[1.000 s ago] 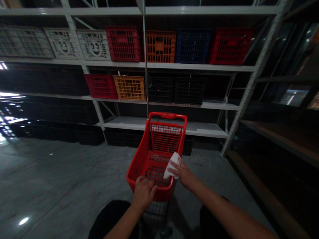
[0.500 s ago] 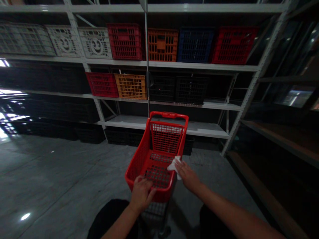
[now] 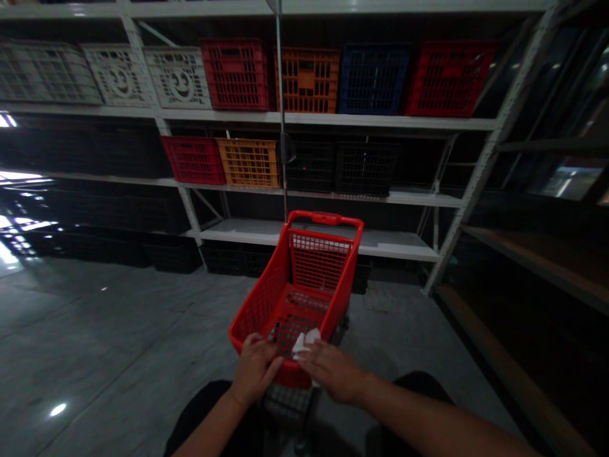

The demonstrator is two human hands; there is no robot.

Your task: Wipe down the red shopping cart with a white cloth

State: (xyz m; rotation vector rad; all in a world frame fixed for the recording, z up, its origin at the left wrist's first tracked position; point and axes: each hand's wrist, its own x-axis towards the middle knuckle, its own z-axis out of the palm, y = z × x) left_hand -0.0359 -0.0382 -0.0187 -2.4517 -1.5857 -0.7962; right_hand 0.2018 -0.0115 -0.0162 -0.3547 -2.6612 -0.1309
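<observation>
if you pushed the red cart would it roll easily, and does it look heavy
The red cart would probably roll readily, as a wheel shows beneath it on a smooth-looking floor. It is likely light for its size, since the basket is mostly open lattice. The left hand resting on the near rim might hold it back a little.

This is looking like a storeroom or warehouse — tall white metal racking is carrying red, orange, blue and white latticed plastic crates, and a red plastic shopping cart is standing on grey flooring.
</observation>
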